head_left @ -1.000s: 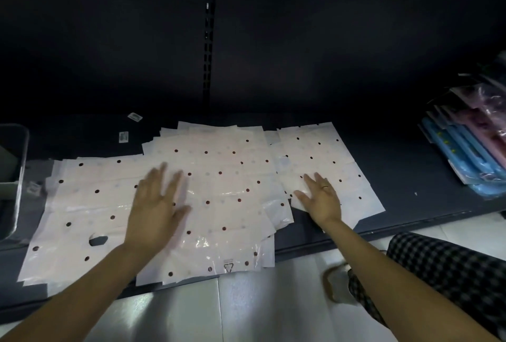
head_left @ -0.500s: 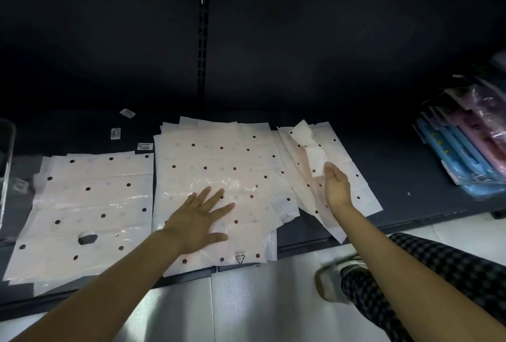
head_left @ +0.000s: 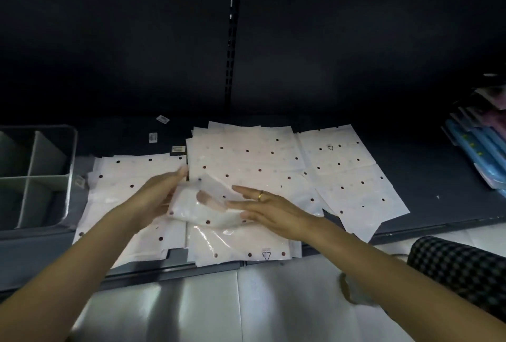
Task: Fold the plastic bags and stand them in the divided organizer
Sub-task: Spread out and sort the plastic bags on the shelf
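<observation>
Currently: one polka-dot plastic bag (head_left: 197, 204), partly folded, held just above the middle bag stack (head_left: 246, 161). Left hand (head_left: 156, 199) grips its left end, fingers curled round; right hand (head_left: 268, 207), ringed, lies flat-fingered against its right side, seemingly pressing the fold over. Step judged: mid-fold; next calls for creasing it compact enough to stand. Divided organizer (head_left: 35, 174), left of the stack, shows no bags inside. Further stacks flank it: left stack (head_left: 123, 174), right stack (head_left: 350, 174). Loose labels (head_left: 153, 137) behind; blue packets (head_left: 476, 150) far right. Nothing blocks the organizer.
</observation>
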